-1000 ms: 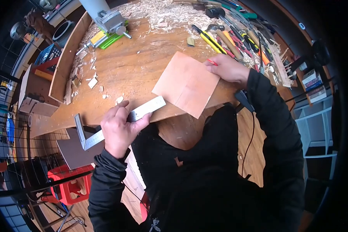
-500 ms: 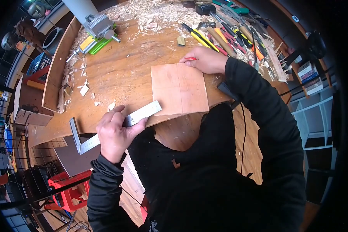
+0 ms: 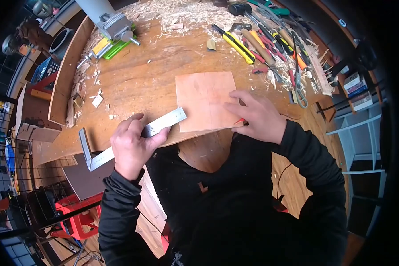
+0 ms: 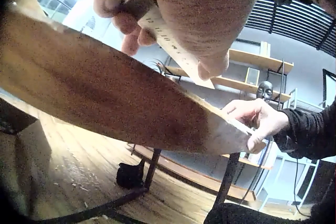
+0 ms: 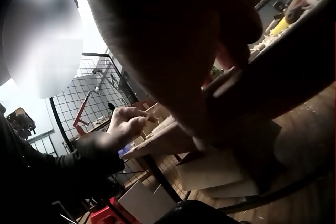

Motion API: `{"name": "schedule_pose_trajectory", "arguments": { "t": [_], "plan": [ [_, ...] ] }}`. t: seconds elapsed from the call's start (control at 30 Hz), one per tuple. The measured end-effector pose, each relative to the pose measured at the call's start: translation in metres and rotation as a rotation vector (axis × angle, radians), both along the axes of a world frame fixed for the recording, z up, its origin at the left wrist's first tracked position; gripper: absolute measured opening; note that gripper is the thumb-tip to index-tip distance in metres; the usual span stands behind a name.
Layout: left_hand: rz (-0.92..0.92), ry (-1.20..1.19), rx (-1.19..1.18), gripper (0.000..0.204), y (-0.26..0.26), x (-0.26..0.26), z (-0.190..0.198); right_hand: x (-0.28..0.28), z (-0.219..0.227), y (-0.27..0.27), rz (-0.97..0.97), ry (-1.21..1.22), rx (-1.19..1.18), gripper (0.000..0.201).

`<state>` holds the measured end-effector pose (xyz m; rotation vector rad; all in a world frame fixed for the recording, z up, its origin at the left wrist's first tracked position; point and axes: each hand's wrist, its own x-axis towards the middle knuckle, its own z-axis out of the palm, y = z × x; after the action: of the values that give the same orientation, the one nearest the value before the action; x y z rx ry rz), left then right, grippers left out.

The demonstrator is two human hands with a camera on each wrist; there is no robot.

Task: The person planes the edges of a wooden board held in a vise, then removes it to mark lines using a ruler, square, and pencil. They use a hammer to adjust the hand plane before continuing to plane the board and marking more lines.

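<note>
A thin panel (image 3: 204,97) is flanked by the nearer right hand (image 3: 264,117), a red pencil (image 3: 240,120) held there, and a metal square (image 3: 173,118) gripped by the left hand (image 3: 133,144).

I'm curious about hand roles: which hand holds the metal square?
The left hand grips the metal square; the right hand holds a small red object.

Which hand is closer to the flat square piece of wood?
The right hand. Its fingers are over the right edge of the square piece of wood, while the left hand is off to the wood's left, gripping the metal ruler.
</note>
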<state>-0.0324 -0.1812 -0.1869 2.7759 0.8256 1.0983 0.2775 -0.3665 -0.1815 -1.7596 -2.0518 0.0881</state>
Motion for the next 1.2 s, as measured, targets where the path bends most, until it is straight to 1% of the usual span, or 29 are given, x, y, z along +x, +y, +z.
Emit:
{"name": "schedule_pose_trajectory", "arguments": {
  "t": [0.13,0.2,0.23,0.3,0.47,0.67,0.9,1.03,1.1,1.13,1.2],
  "plan": [
    [-0.023,0.022,-0.025,0.048,-0.008,0.006,-0.001,0.008,-0.009,-0.016,-0.022,-0.066,-0.034,0.063],
    [-0.065,0.016,-0.019,0.047,-0.013,0.011,-0.003,0.013,-0.012,-0.023,-0.016,-0.075,0.019,0.064],
    [-0.061,0.017,-0.021,0.047,-0.017,0.012,-0.004,0.014,-0.012,-0.024,-0.012,-0.074,0.017,0.064],
    [-0.11,0.01,0.015,0.047,-0.025,0.015,-0.007,0.016,-0.01,-0.025,-0.031,-0.024,-0.008,0.059],
    [-0.086,0.029,-0.013,0.048,-0.041,0.023,-0.011,0.017,-0.009,-0.021,-0.068,0.023,-0.037,0.06],
    [-0.098,0.038,0.025,0.052,-0.041,0.023,-0.016,0.017,-0.011,-0.021,-0.059,0.028,-0.014,0.063],
    [-0.094,0.026,0.036,0.05,-0.042,0.024,-0.018,0.018,-0.01,-0.021,-0.062,0.041,-0.009,0.063],
    [-0.125,0.032,0.04,0.051,-0.039,0.023,-0.017,0.016,-0.006,-0.021,-0.062,0.034,-0.004,0.065],
    [-0.129,0.04,0.033,0.051,-0.039,0.023,-0.017,0.013,-0.002,-0.021,-0.074,0.167,0.067,0.047],
    [-0.132,0.038,0.033,0.051,-0.039,0.023,-0.016,0.014,-0.002,-0.021,-0.074,0.168,0.066,0.047],
    [-0.132,0.039,0.028,0.052,-0.039,0.022,-0.017,0.015,-0.003,-0.022,-0.147,0.426,0.134,0.021]
  ]
}}
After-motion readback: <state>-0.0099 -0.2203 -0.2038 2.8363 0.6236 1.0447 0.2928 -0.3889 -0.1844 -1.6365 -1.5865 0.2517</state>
